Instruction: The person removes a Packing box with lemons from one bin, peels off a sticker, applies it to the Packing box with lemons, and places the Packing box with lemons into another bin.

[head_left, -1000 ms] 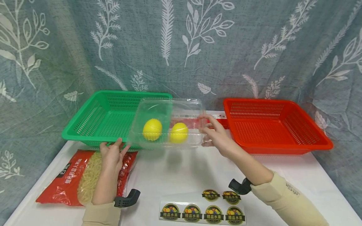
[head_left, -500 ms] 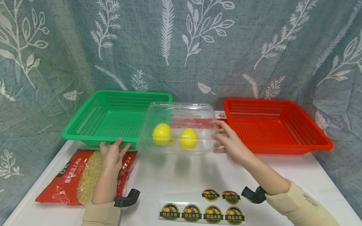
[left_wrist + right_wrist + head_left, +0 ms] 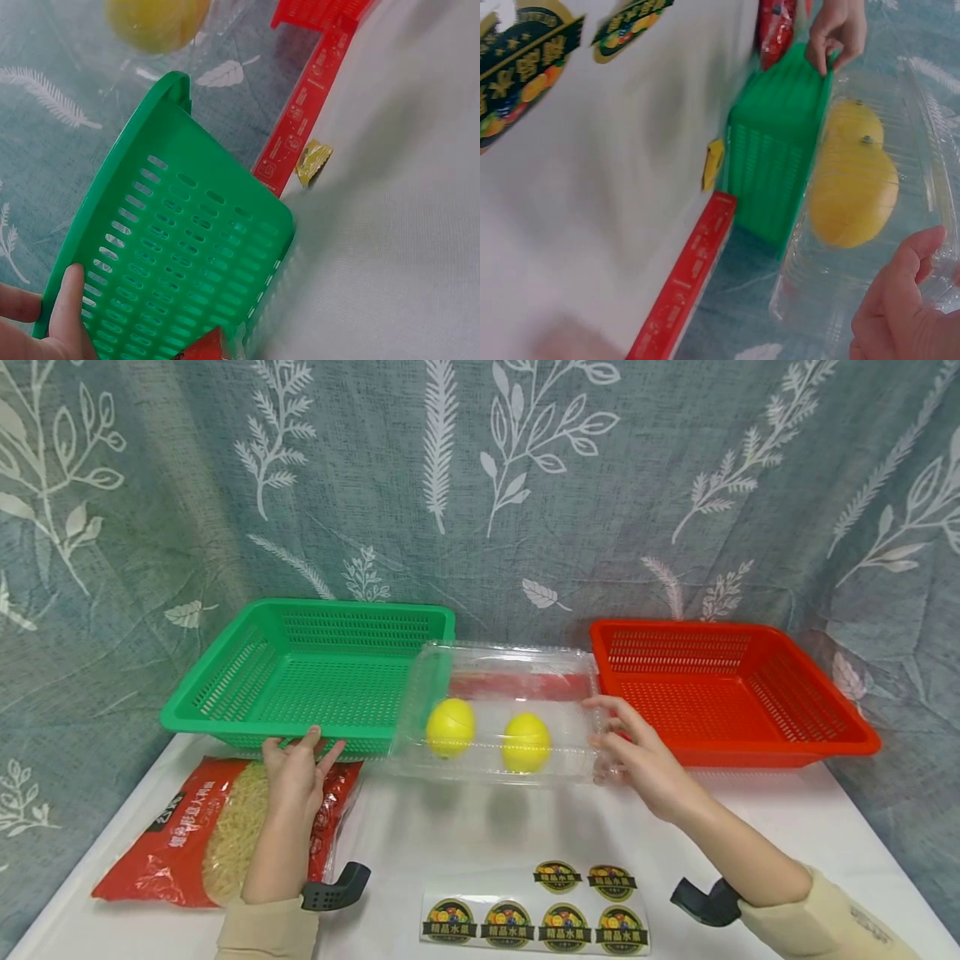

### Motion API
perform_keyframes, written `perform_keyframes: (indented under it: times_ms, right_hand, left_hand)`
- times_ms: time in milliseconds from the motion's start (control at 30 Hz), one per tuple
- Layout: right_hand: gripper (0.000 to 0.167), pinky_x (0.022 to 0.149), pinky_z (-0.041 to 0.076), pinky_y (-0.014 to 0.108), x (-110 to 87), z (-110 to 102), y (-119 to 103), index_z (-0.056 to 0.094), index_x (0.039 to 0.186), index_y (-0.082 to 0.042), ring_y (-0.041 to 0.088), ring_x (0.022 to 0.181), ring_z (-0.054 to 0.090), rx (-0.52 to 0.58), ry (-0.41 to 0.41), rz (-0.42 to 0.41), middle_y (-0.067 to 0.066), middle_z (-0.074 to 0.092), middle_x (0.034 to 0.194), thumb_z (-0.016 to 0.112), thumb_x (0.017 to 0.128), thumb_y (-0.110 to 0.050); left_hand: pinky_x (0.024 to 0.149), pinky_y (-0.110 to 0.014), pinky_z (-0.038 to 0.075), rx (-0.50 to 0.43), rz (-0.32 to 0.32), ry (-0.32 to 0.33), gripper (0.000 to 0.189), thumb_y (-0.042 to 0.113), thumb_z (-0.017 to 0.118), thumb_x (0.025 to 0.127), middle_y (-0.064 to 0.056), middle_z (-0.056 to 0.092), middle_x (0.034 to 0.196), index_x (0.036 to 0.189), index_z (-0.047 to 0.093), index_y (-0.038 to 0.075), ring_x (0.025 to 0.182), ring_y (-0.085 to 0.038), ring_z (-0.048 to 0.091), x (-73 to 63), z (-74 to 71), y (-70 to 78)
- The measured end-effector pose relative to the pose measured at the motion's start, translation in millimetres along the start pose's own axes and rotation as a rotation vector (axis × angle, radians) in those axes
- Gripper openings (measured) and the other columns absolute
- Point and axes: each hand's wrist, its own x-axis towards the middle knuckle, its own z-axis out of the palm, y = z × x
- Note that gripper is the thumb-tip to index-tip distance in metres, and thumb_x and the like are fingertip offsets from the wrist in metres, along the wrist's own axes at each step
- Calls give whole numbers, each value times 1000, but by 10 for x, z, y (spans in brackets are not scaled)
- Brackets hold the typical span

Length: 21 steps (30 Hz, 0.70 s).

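My right hand (image 3: 648, 760) grips the right end of a clear plastic fruit box (image 3: 517, 653), held up above the table between the two baskets. Inside lie two round yellow fruits (image 3: 451, 727), also visible through the box wall in the right wrist view. The box's left end overlaps the green basket (image 3: 311, 727) in the head view. My left hand (image 3: 297, 777) pinches that basket's front rim, thumb on the outer wall in the left wrist view (image 3: 67, 311). Below the left forearm is a red bag of pasta (image 3: 176, 839), partly hidden by it.
A red basket (image 3: 738, 752) stands at the back right. Sticker sheets with fruit labels (image 3: 535, 927) lie at the table's front. A long red box (image 3: 296, 112) lies behind the clear box, with a small yellow wrapped packet (image 3: 313, 163) beside it. A curtain hangs behind.
My right hand has carried the clear fruit box with the yellow fruits to the right and slightly toward me, away from over the green basket. The left hand has stayed on the rim.
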Motion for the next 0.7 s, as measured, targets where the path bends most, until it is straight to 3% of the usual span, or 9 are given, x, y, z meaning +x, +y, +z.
perform_keyframes:
  times_ms: [700]
  right_hand:
    - [40, 64, 52, 31, -192, -202, 279, 34, 131, -5, 13, 64, 46, 19, -5, 53, 16, 34, 105, 45, 92, -7]
  left_hand:
    - [88, -26, 46, -9, -10, 19, 42, 11, 37, 97, -6, 32, 117, 131, 12, 11, 101, -13, 47, -16, 30, 17]
